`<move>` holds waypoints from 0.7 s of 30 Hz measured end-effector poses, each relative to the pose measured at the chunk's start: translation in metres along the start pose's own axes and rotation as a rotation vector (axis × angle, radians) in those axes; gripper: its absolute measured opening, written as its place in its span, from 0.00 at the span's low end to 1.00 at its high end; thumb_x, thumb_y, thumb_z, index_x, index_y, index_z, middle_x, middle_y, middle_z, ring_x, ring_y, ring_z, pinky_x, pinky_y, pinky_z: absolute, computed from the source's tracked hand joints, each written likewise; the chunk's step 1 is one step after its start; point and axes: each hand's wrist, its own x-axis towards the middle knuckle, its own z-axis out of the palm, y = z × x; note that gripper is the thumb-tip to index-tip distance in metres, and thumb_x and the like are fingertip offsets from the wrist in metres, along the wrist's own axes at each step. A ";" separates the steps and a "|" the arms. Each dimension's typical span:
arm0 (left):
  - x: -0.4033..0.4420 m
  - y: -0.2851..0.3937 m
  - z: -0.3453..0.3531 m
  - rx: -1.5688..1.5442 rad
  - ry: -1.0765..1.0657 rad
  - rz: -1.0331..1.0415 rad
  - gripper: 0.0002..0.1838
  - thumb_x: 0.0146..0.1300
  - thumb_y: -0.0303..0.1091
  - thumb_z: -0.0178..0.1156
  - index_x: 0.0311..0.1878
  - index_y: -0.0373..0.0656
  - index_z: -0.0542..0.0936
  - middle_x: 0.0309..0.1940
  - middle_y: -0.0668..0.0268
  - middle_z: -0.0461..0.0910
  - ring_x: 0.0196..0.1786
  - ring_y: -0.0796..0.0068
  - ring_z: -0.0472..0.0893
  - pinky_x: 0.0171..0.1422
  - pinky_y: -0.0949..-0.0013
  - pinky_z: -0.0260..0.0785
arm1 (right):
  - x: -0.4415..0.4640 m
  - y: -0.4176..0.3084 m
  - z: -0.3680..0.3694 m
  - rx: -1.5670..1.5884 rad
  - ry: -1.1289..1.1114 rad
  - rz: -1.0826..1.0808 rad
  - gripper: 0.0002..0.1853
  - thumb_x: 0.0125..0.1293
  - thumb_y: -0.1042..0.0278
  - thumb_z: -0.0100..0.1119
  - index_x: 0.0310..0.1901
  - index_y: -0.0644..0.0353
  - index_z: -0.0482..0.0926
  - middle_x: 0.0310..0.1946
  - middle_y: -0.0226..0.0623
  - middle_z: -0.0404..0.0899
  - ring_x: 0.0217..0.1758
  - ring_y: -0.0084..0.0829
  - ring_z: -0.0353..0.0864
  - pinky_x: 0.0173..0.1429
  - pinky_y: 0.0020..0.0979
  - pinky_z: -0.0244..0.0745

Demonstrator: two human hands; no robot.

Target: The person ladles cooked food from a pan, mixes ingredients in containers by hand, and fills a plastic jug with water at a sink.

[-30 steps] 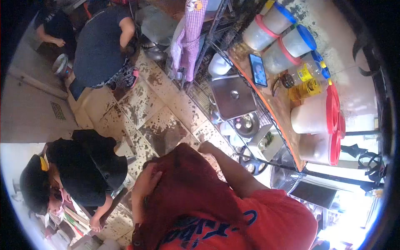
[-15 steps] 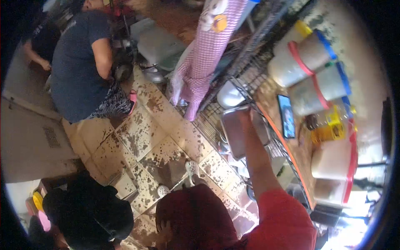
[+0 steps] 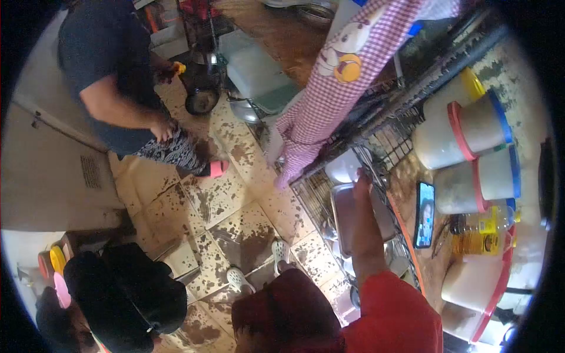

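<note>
The wire rack (image 3: 303,189) carries the metal tray (image 3: 346,219), which lies beside the white bowl (image 3: 342,167). The right hand (image 3: 364,180) is at the tray's far edge, near the bowl; whether its fingers grip, I cannot tell. The left hand (image 3: 251,342), dark and cut off, is by the maroon apron (image 3: 283,309), fingers unclear.

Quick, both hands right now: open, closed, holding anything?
Left hand: at the bottom edge by the dark red apron, too dim to tell open or closed.
Right hand: at the metal tray's end, by the white container; grip cannot be told.
</note>
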 end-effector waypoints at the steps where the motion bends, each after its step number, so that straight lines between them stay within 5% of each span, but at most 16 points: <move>1: -0.002 0.001 0.000 0.003 0.002 0.004 0.25 0.62 0.44 0.53 0.59 0.38 0.69 0.58 0.50 0.69 0.59 0.56 0.70 0.64 0.60 0.60 | -0.013 -0.002 -0.007 0.096 -0.003 -0.022 0.20 0.53 0.68 0.63 0.49 0.59 0.73 0.43 0.41 0.77 0.44 0.40 0.76 0.48 0.38 0.71; 7: -0.001 0.006 -0.013 0.021 -0.009 0.006 0.25 0.63 0.44 0.52 0.59 0.39 0.69 0.58 0.50 0.69 0.58 0.58 0.70 0.63 0.60 0.61 | -0.047 0.049 0.026 1.258 -0.037 0.035 0.24 0.43 0.73 0.69 0.45 0.60 0.73 0.34 0.33 0.76 0.38 0.31 0.75 0.42 0.33 0.69; 11: -0.004 0.004 -0.023 0.039 -0.026 0.028 0.25 0.64 0.44 0.52 0.59 0.39 0.69 0.59 0.50 0.69 0.57 0.59 0.71 0.63 0.61 0.61 | -0.097 0.034 -0.003 1.210 0.080 0.154 0.23 0.43 0.79 0.66 0.44 0.64 0.71 0.34 0.32 0.75 0.39 0.28 0.74 0.43 0.32 0.69; 16: -0.011 -0.014 -0.039 0.037 -0.048 0.113 0.24 0.65 0.44 0.51 0.59 0.39 0.69 0.59 0.51 0.69 0.57 0.60 0.72 0.63 0.62 0.62 | -0.206 -0.046 -0.130 0.905 -0.125 0.054 0.10 0.44 0.73 0.69 0.26 0.66 0.77 0.23 0.29 0.77 0.28 0.22 0.73 0.33 0.27 0.70; 19: -0.007 -0.034 -0.052 -0.006 -0.046 0.210 0.24 0.65 0.44 0.50 0.59 0.39 0.69 0.59 0.51 0.69 0.56 0.61 0.72 0.62 0.62 0.62 | -0.264 -0.062 -0.180 0.506 -0.174 -0.339 0.12 0.42 0.72 0.69 0.27 0.67 0.77 0.24 0.36 0.78 0.28 0.25 0.76 0.33 0.28 0.71; 21: 0.001 -0.052 -0.062 -0.047 -0.032 0.336 0.24 0.65 0.44 0.50 0.59 0.39 0.69 0.59 0.51 0.69 0.56 0.62 0.72 0.62 0.62 0.63 | -0.311 -0.088 -0.223 0.523 -0.392 -0.470 0.12 0.44 0.73 0.70 0.29 0.65 0.76 0.26 0.34 0.76 0.32 0.26 0.74 0.37 0.28 0.69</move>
